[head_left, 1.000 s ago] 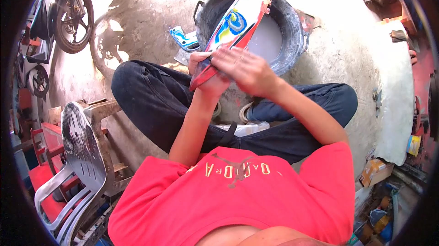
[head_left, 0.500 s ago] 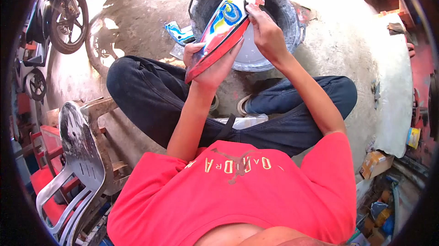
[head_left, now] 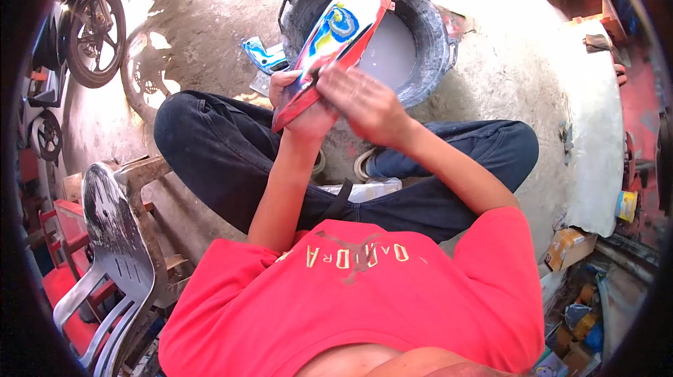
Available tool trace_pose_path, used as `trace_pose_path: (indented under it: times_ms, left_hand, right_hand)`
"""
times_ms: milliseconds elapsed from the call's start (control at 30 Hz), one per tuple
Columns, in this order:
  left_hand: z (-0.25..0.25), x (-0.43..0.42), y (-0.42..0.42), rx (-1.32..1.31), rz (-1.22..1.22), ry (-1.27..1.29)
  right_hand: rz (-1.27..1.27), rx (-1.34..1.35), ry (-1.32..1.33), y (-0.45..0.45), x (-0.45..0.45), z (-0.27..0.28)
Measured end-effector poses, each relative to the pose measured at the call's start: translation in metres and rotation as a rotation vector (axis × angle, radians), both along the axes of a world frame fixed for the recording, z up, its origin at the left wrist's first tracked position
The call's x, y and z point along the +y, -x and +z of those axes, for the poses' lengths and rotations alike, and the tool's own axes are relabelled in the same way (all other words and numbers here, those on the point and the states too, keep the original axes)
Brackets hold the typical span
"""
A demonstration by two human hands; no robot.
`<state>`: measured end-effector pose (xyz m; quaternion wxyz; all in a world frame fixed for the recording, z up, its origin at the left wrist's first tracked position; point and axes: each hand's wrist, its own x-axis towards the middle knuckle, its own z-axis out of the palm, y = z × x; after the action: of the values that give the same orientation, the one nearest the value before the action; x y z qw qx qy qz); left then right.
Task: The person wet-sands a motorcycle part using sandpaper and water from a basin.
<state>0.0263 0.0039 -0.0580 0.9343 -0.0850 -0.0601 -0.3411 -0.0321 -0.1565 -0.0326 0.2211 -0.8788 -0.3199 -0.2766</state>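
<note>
The left hand [head_left: 314,122] is closed round the low end of the panel [head_left: 341,24], thumb on its left edge and palm beneath; the right hand [head_left: 370,102] lies flat-fingered across that same end, fingertips on the panel's face, the hand a little blurred; a dark patch shows at those fingertips, and I cannot tell whether they grip a separate piece or only press on the panel.

The panel slants from the near side of the tub [head_left: 434,44] up across its mouth, far end leaning right; it is white with blue, yellow and grey rings, and a red band runs along its right edge; pale, cloudy liquid [head_left: 389,56] fills the tub's bottom.

Just left of the tub lies a blue and white piece [head_left: 261,54] on the floor; near side of the tub, the dark trousers [head_left: 210,149] spread to both sides, with a shoe [head_left: 364,164] and a white packet [head_left: 375,190] between; nearer still is the red shirt [head_left: 350,300].

Well left of the tub stand a wheel [head_left: 98,33] and, nearer, a scuffed grey chair [head_left: 126,251]; well right of it are a pale sheet [head_left: 596,138], a yellow can [head_left: 626,205] and a carton [head_left: 569,248].
</note>
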Motion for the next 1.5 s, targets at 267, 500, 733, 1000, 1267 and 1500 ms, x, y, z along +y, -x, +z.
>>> trace_pose_path:
  times_ms: [267,500,733,1000,1267,1500]
  left_hand:
    - [0.031,-0.01,0.004,0.055,0.063,-0.127]
    - [0.031,-0.007,0.006,0.054,0.057,-0.161]
    - [-0.007,-0.001,0.001,-0.023,0.01,-0.013]
    - [0.027,-0.009,0.006,-0.04,0.062,-0.176]
    - [0.04,-0.014,0.011,0.033,0.083,-0.251]
    - [0.001,-0.002,0.003,0.002,-0.021,-0.006]
  right_hand:
    - [-0.259,-0.056,-0.095,-0.034,-0.035,-0.013]
    - [-0.268,-0.028,-0.101,-0.046,-0.045,-0.011]
    - [0.061,-0.035,0.054,-0.008,0.0,0.021]
    - [-0.131,-0.101,0.029,-0.026,-0.021,0.013]
    - [-0.345,0.063,-0.023,-0.046,-0.053,0.005]
    - [-0.08,-0.102,0.094,-0.016,-0.016,0.014]
